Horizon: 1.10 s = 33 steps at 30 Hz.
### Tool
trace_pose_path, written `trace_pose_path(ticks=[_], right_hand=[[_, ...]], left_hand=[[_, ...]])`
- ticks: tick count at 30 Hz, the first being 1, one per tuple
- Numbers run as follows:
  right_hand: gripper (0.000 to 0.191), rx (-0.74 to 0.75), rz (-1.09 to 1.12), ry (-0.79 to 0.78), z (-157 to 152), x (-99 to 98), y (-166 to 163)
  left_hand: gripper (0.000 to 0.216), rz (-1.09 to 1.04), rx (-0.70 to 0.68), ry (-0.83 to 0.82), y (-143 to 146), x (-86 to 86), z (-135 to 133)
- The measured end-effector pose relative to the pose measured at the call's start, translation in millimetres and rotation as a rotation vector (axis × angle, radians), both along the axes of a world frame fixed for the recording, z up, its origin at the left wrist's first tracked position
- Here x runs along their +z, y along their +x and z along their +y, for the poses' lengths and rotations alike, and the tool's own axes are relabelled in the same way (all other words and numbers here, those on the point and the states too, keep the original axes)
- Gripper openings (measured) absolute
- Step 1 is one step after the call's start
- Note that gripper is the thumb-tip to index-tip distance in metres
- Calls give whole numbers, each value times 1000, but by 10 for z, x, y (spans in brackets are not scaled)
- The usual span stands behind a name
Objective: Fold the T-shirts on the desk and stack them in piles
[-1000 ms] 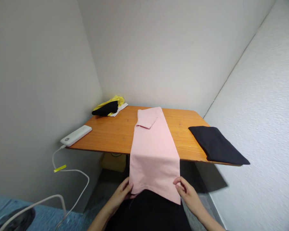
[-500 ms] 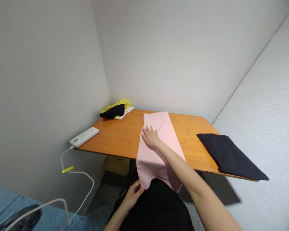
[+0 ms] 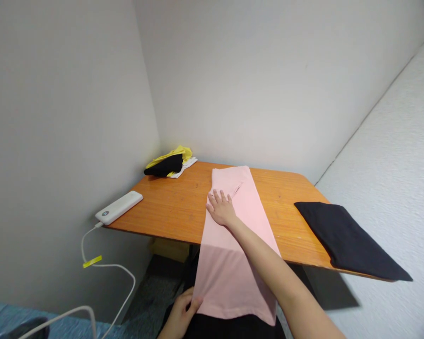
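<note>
Pink shirt (image 3: 228, 266) lies under my flat, spread right hand (image 3: 221, 207) and hangs toward my left hand (image 3: 182, 310), thumb and fingers pinched on its hem corner, where too hard a tug could skew the folded layers.

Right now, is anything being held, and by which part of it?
The left grip holds the pink cloth by its near left corner; the right grip lies flat on it.

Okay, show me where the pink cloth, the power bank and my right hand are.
Pink cloth (image 3: 227, 258): head view, on its near half.
Power bank (image 3: 119, 207): head view, middle of its white top.
Right hand (image 3: 221, 208): head view, on its back.
</note>
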State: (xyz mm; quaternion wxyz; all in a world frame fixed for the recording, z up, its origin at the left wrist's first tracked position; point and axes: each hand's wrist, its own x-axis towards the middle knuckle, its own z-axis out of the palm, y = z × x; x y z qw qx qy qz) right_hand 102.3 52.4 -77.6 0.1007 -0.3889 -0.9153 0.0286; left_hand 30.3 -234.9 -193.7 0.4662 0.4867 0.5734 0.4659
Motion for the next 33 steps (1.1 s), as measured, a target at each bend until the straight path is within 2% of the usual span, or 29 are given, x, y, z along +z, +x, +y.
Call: trace_pose_path(ticks=[3,6,9,11,13,16,18,20,22,24,27,30,33], right_hand=[[61,-3,20,-19,-6,46,-11],[56,13,88,-49,-80,188,28],[52,111,229,30,-283,396,295],[52,269,266,115,-492,488,682],[49,460,213,156,-736,467,1229],[46,658,67,61,-1127,169,2159],[38,578,107,-23,-1389,-156,2647],[30,301,260,-129,-1631,-492,2885],[31,34,450,-294,-1812,-761,2849],[40,-131,628,-480,-1902,-925,2631],[52,-236,827,-781,-1906,-985,2300],[51,-194,959,-1052,-1918,-935,2275],[45,-178,1041,-1108,-2068,-880,2470]], left_hand=[[37,26,50,-2,57,163,-130],[39,29,128,-1,153,267,-147],[38,24,163,-4,209,321,-209],[36,-4,173,-16,220,362,-285],[38,-45,185,-38,220,414,-361],[44,-117,210,-87,217,495,-434],[46,-162,219,-117,218,539,-453],[46,-205,218,-143,225,578,-458],[46,-253,205,-168,234,615,-459],[46,-295,192,-189,240,652,-458],[44,-318,174,-186,222,697,-454],[41,-265,180,-136,177,703,-445],[38,-170,204,-134,162,648,-441]])
